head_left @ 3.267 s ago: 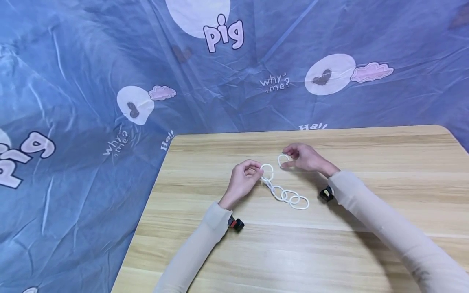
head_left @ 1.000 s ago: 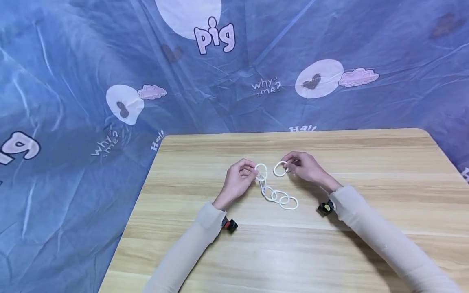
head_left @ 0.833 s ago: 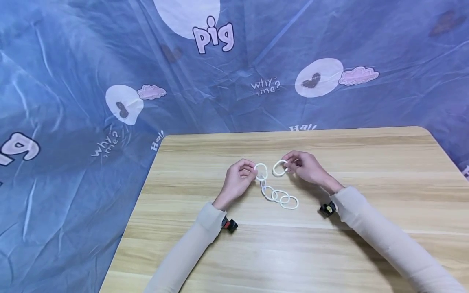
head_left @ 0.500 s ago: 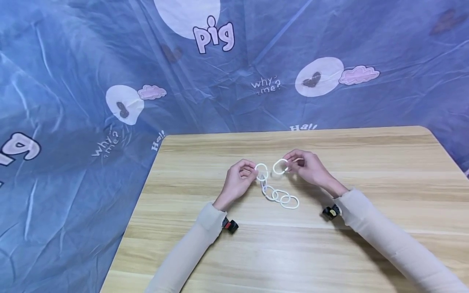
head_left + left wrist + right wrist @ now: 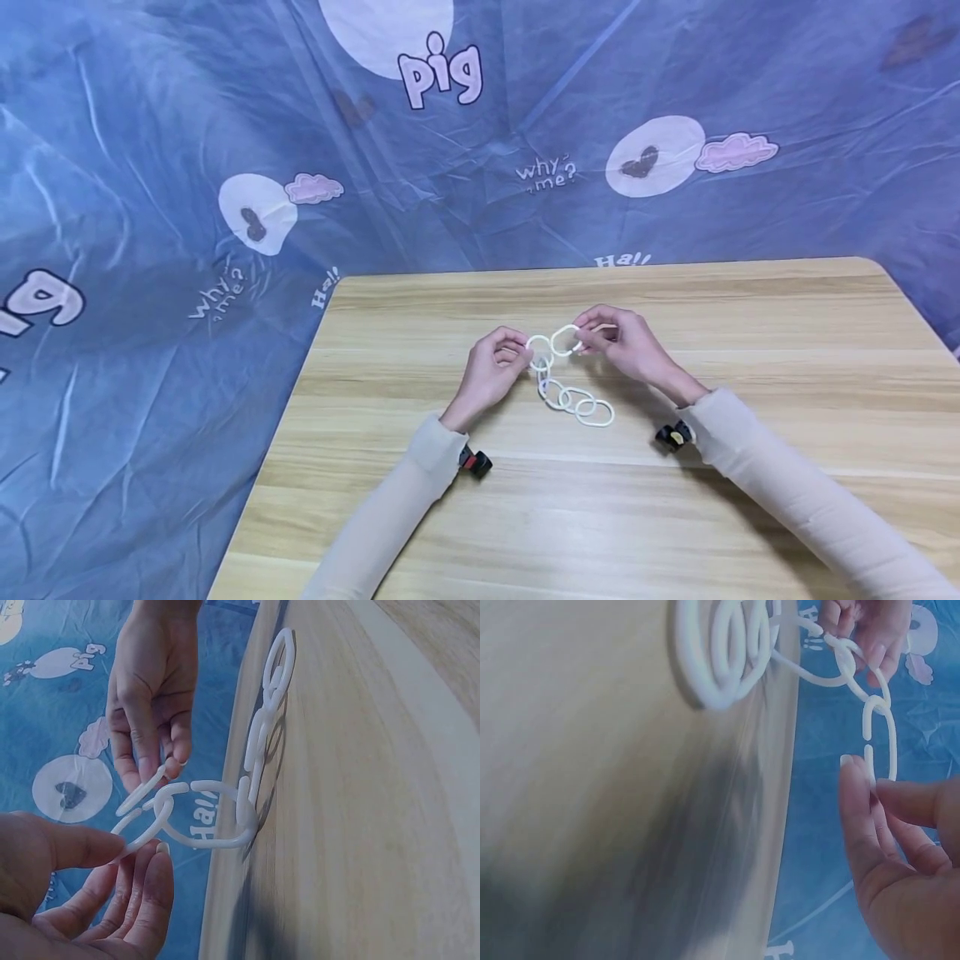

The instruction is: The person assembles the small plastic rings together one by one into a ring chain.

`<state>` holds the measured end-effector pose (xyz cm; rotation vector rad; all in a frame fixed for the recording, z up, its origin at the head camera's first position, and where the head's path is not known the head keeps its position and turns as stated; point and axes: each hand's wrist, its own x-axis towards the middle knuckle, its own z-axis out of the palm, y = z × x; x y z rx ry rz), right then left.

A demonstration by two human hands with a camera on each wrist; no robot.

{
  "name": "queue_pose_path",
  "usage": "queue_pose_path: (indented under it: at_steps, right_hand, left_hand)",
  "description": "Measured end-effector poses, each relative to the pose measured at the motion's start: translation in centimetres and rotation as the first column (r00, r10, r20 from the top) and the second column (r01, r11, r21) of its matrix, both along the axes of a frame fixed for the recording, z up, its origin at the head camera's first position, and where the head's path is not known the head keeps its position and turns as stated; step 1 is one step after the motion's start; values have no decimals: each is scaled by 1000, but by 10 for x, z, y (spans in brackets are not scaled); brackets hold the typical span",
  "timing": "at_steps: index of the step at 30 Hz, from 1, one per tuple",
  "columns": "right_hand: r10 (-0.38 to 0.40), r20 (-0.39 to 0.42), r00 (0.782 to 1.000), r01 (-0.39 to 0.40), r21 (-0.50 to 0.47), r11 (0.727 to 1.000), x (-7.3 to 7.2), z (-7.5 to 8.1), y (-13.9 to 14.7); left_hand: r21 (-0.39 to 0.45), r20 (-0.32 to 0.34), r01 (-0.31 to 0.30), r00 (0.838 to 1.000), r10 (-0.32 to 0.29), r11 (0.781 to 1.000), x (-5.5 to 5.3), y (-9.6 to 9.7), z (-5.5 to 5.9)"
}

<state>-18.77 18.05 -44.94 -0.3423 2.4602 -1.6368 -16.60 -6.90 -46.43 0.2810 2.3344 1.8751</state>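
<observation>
A chain of several white plastic C-shaped links (image 5: 596, 426) trails over the wooden table. Its upper end link (image 5: 539, 337) is pinched between the thumb and fingers of my left hand (image 5: 491, 371), raised above the tabletop. My right hand (image 5: 626, 343) pinches a single white link (image 5: 553, 343) by its right end. That link has a narrow gap in its side, plain in the right wrist view just beyond my fingertips (image 5: 847, 769). Its far end overlaps the chain's end link in all three views. The left wrist view shows an opening in the neighbouring chain link (image 5: 210, 843) too.
The light wooden table (image 5: 540, 517) reaches back to a blue printed cloth (image 5: 465, 183) hanging behind and at the left. Small black wrist cameras, one (image 5: 477, 463) under the left cuff and another (image 5: 672, 436) under the right, sit close to the tabletop.
My right hand has turned the single link and brought it left, from apart to overlapping the chain's end link. The left hand keeps its pinch. The head view has shifted slightly.
</observation>
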Motion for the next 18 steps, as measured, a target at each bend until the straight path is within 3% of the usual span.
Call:
queue_pose_path:
  at_steps: [18]
  right_hand:
    - [31,46,998,-27,-85,996,1,-1,-18]
  left_hand:
    - [8,-4,21,1000,-21,1000,1,-4,-4]
